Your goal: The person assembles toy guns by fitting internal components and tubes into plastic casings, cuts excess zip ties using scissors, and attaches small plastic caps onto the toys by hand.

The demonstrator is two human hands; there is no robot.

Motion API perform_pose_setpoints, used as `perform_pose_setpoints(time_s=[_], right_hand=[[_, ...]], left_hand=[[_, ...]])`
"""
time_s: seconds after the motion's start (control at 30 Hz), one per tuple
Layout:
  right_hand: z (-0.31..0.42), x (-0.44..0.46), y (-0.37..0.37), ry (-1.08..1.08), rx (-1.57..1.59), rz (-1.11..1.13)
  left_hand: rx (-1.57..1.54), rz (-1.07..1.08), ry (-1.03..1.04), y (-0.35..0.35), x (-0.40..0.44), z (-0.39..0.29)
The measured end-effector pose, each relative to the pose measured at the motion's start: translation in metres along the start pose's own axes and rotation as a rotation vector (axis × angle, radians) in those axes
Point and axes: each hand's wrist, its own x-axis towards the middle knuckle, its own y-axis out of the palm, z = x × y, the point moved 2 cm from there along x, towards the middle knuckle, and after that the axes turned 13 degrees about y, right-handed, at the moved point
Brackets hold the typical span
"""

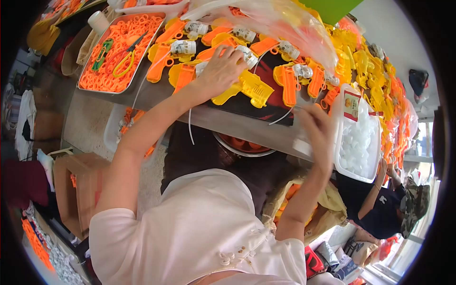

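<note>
My left hand (pixel 219 72) reaches over the middle of the bench, its fingers bent down on a white and silver cylinder part (pixel 247 57) among the toy gun halves. Just right of it lies a yellow gun shell (pixel 247 89) with its inside facing up. Orange and yellow gun pieces (pixel 287 85) with white cylinders lie in rows around. My right hand (pixel 314 121) is smeared by motion at the front edge, left of a white tub of clear plastic parts (pixel 354 142); what it holds, if anything, cannot be made out. Thin white tubes hang over the edge.
A metal tray (pixel 81 80) of orange rings holds pliers (pixel 127 59) and a green tool (pixel 102 54). Plastic bags and heaped yellow parts (pixel 368 66) lie at the back right. A co-worker (pixel 380 204) is at the right. Below stand a metal bowl and a cardboard box (pixel 83 190).
</note>
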Motion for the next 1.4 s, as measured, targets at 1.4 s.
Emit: perform_pose_setpoints(time_s=[1.4], right_hand=[[-0.061,0.048,0.055,0.042,-0.132,0.091]], left_hand=[[-1.087,-0.16,-0.344,-0.007,0.0,-0.046]])
